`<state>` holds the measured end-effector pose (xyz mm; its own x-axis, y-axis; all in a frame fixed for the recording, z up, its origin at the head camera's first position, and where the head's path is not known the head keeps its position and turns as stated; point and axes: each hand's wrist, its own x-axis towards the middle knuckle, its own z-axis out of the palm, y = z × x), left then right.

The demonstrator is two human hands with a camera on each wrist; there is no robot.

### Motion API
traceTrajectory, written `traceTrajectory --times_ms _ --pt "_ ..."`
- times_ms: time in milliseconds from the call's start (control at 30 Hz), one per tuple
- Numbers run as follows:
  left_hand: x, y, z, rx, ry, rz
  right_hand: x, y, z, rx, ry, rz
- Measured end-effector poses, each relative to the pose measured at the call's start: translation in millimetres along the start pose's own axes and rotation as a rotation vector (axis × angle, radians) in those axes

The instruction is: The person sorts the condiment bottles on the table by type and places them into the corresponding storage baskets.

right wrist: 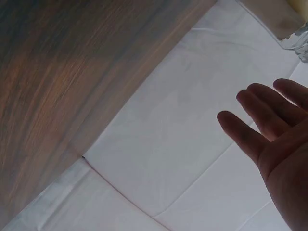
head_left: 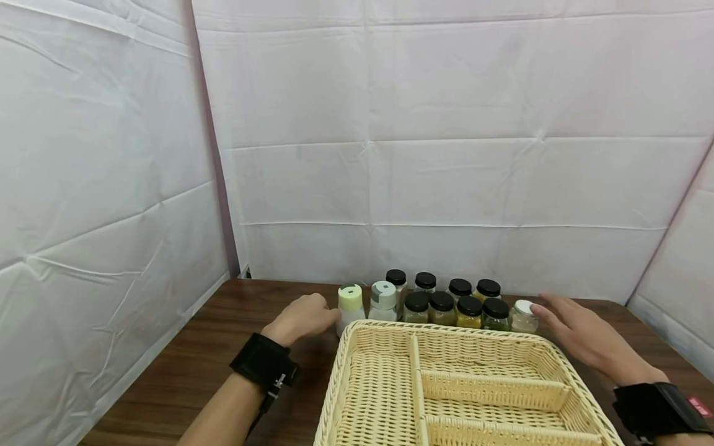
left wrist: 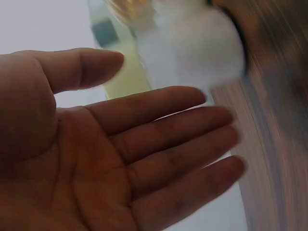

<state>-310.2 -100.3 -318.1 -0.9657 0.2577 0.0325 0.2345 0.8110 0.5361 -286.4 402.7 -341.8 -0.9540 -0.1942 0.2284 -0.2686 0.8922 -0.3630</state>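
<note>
My left hand (head_left: 304,319) is beside a white bottle with a pale yellow cap (head_left: 350,298) at the row's left end. In the left wrist view its fingers (left wrist: 163,134) are extended, with the blurred bottle (left wrist: 192,48) behind them. A similar bottle with a pale grey-green cap (head_left: 383,296) stands just right of the first. At the other end, my right hand (head_left: 591,337) reaches close to a small glass jar with a white lid (head_left: 524,317). Its fingers are spread in the right wrist view, near a glass jar's corner (right wrist: 284,36). Neither hand holds anything.
Several spice jars with black lids (head_left: 442,302) stand in two rows between the hands. A cream woven basket (head_left: 417,378) with dividers lies in front of them. The dark wooden table (head_left: 184,371) ends at white cloth walls (head_left: 446,186).
</note>
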Motion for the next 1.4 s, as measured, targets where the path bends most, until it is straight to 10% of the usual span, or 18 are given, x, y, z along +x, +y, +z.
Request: traceTrajectory --times_ms 467,900,1400 --pt "-8.2 23.2 13.9 -0.213 -0.112 0.013 -0.4 -8.9 9.9 0.021 -0.004 0.003" --pt "-1.3 20.0 41.4 -0.119 -0.032 0.113 -3.6 -19.4 14.7 0.089 0.045 -0.04" --pt "0.1 24.5 41.4 -0.077 -0.035 0.075 -2.7 -18.9 19.3 0.1 0.08 -0.059"
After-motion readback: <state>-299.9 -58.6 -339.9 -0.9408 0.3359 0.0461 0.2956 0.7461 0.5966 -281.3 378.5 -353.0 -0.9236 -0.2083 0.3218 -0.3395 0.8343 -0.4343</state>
